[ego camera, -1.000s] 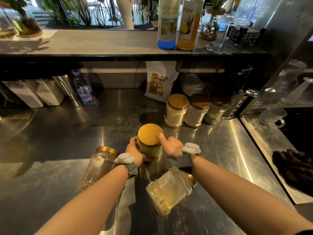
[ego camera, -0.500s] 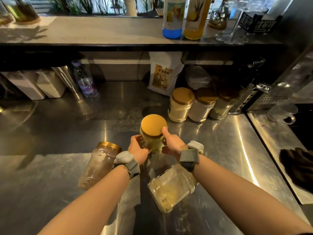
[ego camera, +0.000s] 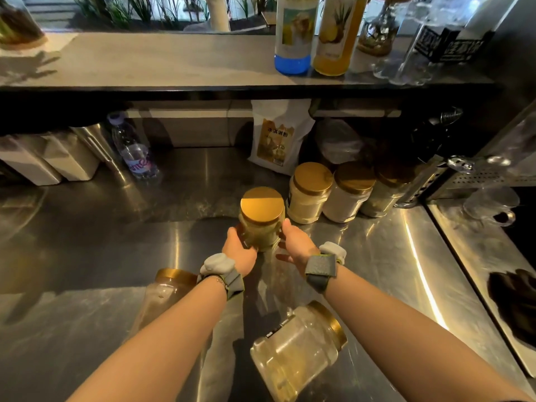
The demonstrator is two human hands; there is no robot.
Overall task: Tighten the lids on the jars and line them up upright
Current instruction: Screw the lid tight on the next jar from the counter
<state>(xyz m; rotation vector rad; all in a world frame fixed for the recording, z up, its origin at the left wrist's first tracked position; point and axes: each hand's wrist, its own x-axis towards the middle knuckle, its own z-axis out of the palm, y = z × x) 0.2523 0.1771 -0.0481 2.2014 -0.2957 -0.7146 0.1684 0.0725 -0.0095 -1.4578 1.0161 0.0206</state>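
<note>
An upright jar with a gold lid (ego camera: 262,219) stands on the steel counter, gripped from both sides by my left hand (ego camera: 239,252) and my right hand (ego camera: 294,245). Just beyond it to the right, three gold-lidded jars stand upright in a row: a cream one (ego camera: 310,192), a pale one (ego camera: 349,192) and a shadowed one (ego camera: 385,192). Two more jars lie on their sides near me: one (ego camera: 298,349) under my right forearm, the other (ego camera: 165,297) partly hidden behind my left wrist.
A white powder bag (ego camera: 275,137) and a clear plastic bag lean behind the row. A water bottle (ego camera: 135,149) and metal containers sit at the back left. Syrup bottles (ego camera: 295,33) stand on the upper shelf. A drip tray and glassware are at the right.
Both hands have carried the held jar away from me and a little right, closer to the left end of the upright row. My right thumb has dropped from the lid to the jar's side.
</note>
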